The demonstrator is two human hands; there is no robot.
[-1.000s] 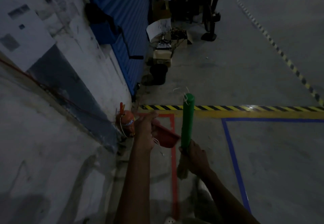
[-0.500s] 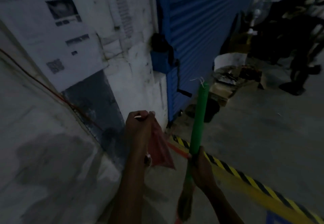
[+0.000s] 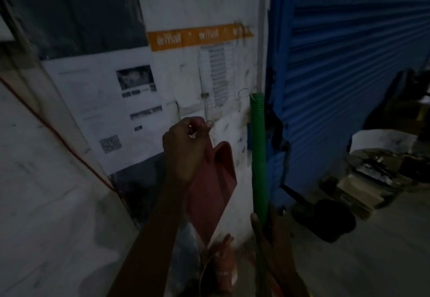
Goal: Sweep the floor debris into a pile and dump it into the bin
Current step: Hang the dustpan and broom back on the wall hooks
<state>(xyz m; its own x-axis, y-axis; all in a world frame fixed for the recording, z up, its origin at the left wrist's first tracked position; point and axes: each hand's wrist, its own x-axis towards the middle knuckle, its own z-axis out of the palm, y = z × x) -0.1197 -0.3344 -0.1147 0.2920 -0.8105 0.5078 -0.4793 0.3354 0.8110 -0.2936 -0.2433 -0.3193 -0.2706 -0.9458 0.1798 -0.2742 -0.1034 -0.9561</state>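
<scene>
My left hand (image 3: 186, 147) is raised in front of the white wall and grips the handle of a red dustpan (image 3: 213, 187), which hangs with its pan pointing down. My right hand (image 3: 271, 236) grips the green broom handle (image 3: 258, 154), which stands nearly upright just right of the dustpan, its top near the blue shutter's edge. The broom's bristles are out of view. A dark round bin (image 3: 330, 221) sits on the floor to the right, at the foot of the shutter.
A red fire extinguisher (image 3: 224, 266) stands on the floor below the dustpan. Papers and an orange strip (image 3: 200, 37) hang on the wall. The blue roller shutter (image 3: 349, 64) fills the right. Boxes and a white sack (image 3: 381, 143) lie at the far right.
My view has swung up and left, from the taped floor to the wall. My left hand has lifted the dustpan higher, and the broom handle now stands closer to the shutter's edge.
</scene>
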